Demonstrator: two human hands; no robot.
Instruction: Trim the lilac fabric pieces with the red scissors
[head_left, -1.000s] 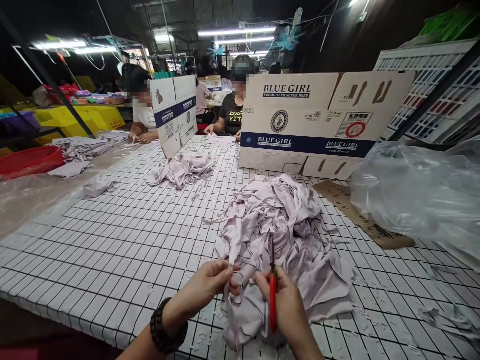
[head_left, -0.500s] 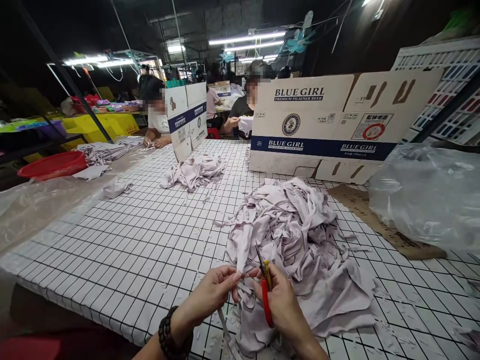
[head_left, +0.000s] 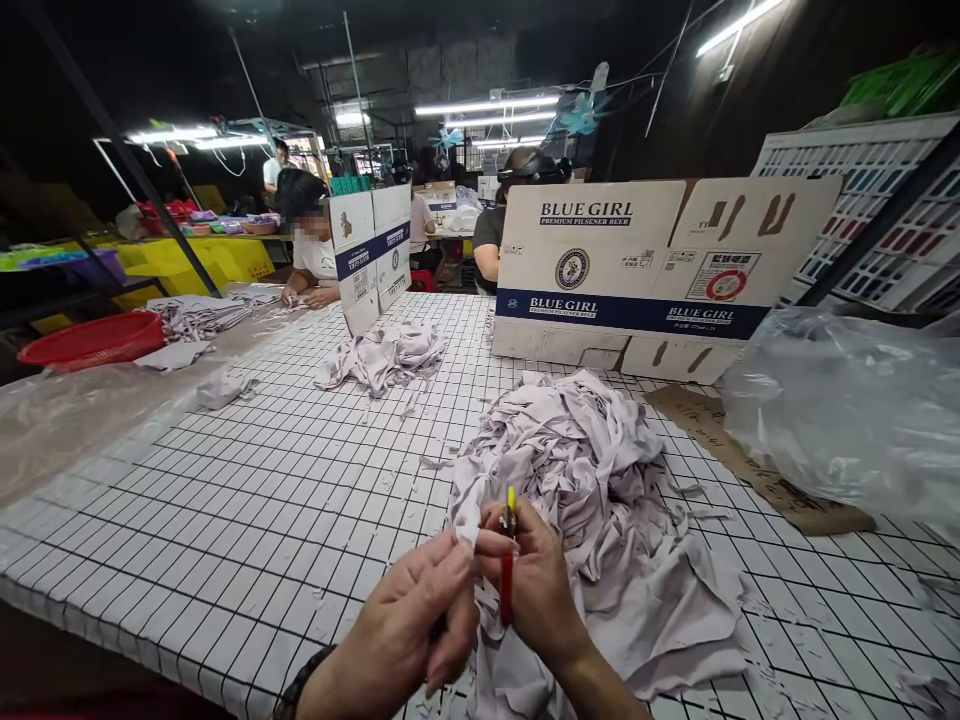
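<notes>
My left hand (head_left: pixel 409 625) is closed, pinching the end of a pale lilac fabric strip (head_left: pixel 466 505) between thumb and fingers. Close against it, my right hand (head_left: pixel 536 590) is wrapped round a pair of scissors (head_left: pixel 507 585) with red and yellow handles. The blades are mostly hidden from this angle. One finger of the right hand reaches toward the pinched cloth. Behind and beside both hands lies a big tangled heap of the same lilac fabric pieces (head_left: pixel 600 490), and the strip runs up into its left side.
White tablecloth (head_left: pixel 225 510) with black grid lines, strewn with clippings. A smaller fabric pile (head_left: pixel 382 355), upright cardboard (head_left: pixel 592 260), a clear plastic bag (head_left: pixel 825 410), brown cardboard (head_left: pixel 757 460) and a red basket (head_left: pixel 90 340) surround the work. Co-workers (head_left: pixel 311 240) sit across the table.
Both hands have come nearer to me and the left looks larger. The scissors have turned, so their blades no longer show clearly. The view has shifted slightly.
</notes>
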